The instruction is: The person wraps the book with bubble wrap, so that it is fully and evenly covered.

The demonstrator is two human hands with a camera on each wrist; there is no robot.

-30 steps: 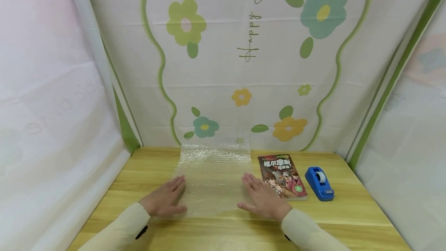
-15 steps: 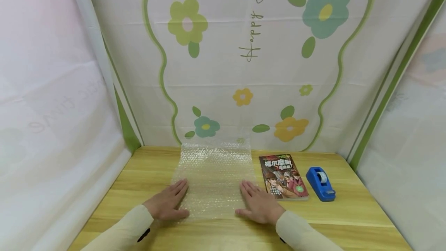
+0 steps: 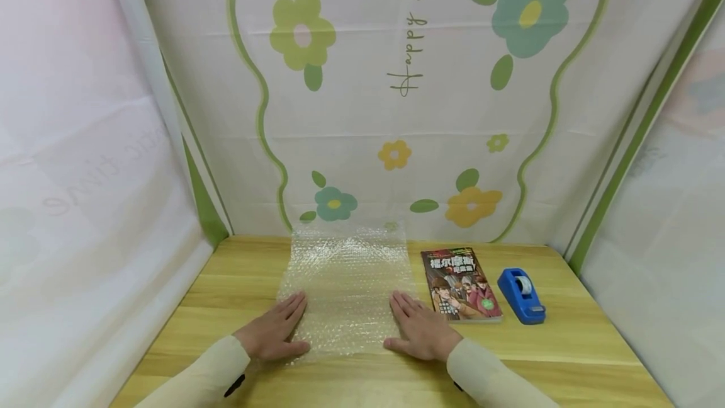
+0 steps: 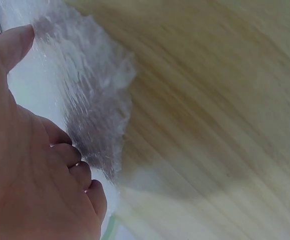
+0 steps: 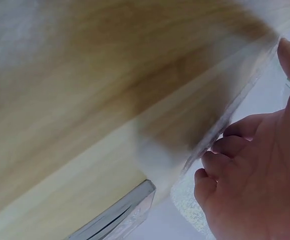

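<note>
A clear sheet of bubble wrap (image 3: 347, 294) lies spread over the wooden table, its far edge against the fabric wall. My left hand (image 3: 274, 329) rests on its left edge, fingers straight and thumb pointing inward. On the opposite edge my right hand (image 3: 421, 329) lies in the same way, fingers straight. The left wrist view shows the wrap's crinkled border (image 4: 97, 95) beside the left hand (image 4: 44, 160). In the right wrist view, a thin edge of the wrap (image 5: 217, 127) runs past the fingers of the right hand (image 5: 255, 170).
A paperback book (image 3: 461, 285) with an illustrated cover lies just right of the right hand. Farther right stands a blue tape dispenser (image 3: 521, 296) with a roll in it. White flowered fabric (image 3: 362, 112) encloses the wooden table (image 3: 566, 351) at the back and sides.
Over the last second the right hand has shifted slightly left and the left hand slightly right, both staying on the bubble wrap. The book and tape dispenser have stayed in place.
</note>
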